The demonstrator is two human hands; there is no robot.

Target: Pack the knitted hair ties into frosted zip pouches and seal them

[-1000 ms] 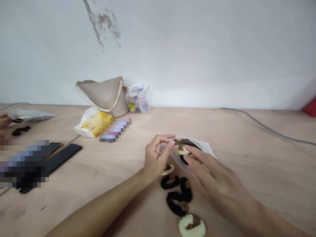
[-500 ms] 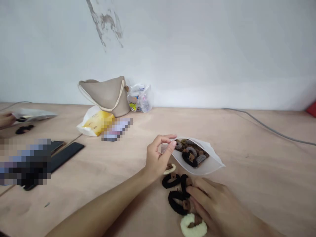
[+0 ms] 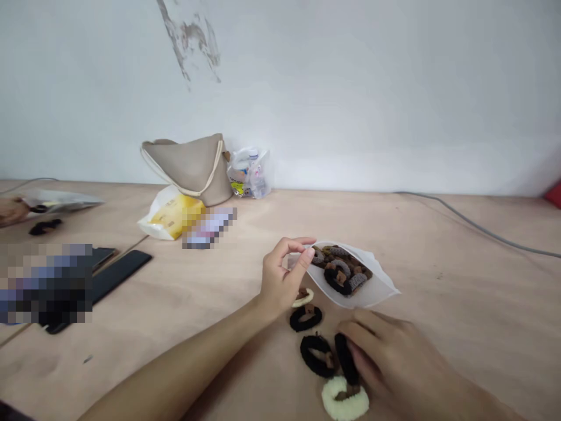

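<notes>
1. The left hand (image 3: 284,279) is up over the wooden table (image 3: 460,292). Its thumb and forefinger pinch the rim of one clear plastic bag (image 3: 380,290), holding the mouth open just above the surface, mid-table.
2. Inside that bag is a heap of bagged ties (image 3: 342,270) in brown, grey and black, packed too tightly to count.
3. Five ties lie loose on the near side of the bag: three black and two cream.
4. The small cream tie (image 3: 303,297) sits just under the left hand, with the first black tie (image 3: 305,317) right beside it. The second black tie (image 3: 316,355) lies nearer the camera.
5. The right hand (image 3: 394,362) is low, its fingers curled down onto the third black tie (image 3: 346,363) and touching it. The thumb is hidden, so I cannot tell whether it is pinched.
6. The fluffy cream tie (image 3: 345,400) lies nearest of all, just beside those fingers.
7. Along the wall stand one beige bucket bag (image 3: 190,166), one white carrier bag (image 3: 153,219) with a yellow packet (image 3: 177,215) inside, and one small clear pouch (image 3: 248,172). The print on the pouch is too small to read.
8. At the left edge, another person's hand (image 3: 11,210) holds one flat clear packet (image 3: 65,200), with one stray black tie (image 3: 44,227) below it.
9. There is also one black slab (image 3: 118,275) on the left and one grey cable (image 3: 473,222) on the right.
</notes>
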